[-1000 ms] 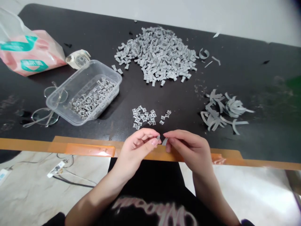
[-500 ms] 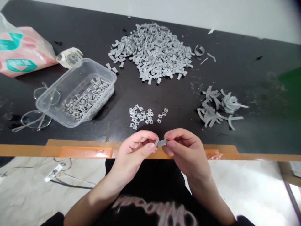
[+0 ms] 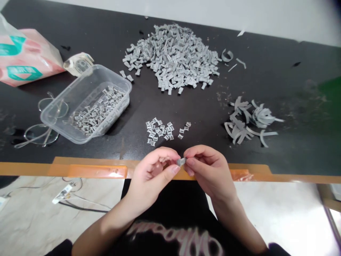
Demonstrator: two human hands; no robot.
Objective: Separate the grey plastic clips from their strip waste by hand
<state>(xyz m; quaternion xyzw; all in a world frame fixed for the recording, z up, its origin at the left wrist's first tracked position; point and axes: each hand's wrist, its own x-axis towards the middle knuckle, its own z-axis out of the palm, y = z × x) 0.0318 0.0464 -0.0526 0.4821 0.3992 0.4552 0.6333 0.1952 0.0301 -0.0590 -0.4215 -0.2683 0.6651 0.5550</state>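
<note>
Grey piece point(image 3: 181, 161): small, ribbed, and held in the air between both hands, just above the orange edge of the table; it touches nothing else.

Left hand point(image 3: 151, 170): its fingertips point(image 3: 172, 155) press on the left end of the piece; the thumb side is turned toward the table.

Right hand point(image 3: 210, 170): its fingertips point(image 3: 190, 160) press on the right end of the piece.

Grip: both hands are together and clamped on this one piece; the knuckles nearly meet around it.

Nearest things: small group of grey pieces point(image 3: 159, 131) lies on the black table top point(image 3: 279, 81), just ahead of the hands; fewer pieces point(image 3: 184, 129) lie beside it, on the right.

Further on table: big heap of grey pieces point(image 3: 170, 58) is at the far side; curled grey offcuts point(image 3: 246, 122) lie on the right; clear plastic tub point(image 3: 112, 76) holds more pieces, on the left.

Left corner: eyeglasses point(image 3: 41, 135) lie beside the tub; pink and teal plastic bag point(image 3: 26, 58) and small white roll point(image 3: 78, 64) lie behind it.

Table edge: orange strip point(image 3: 97, 171) runs along the near side.
</note>
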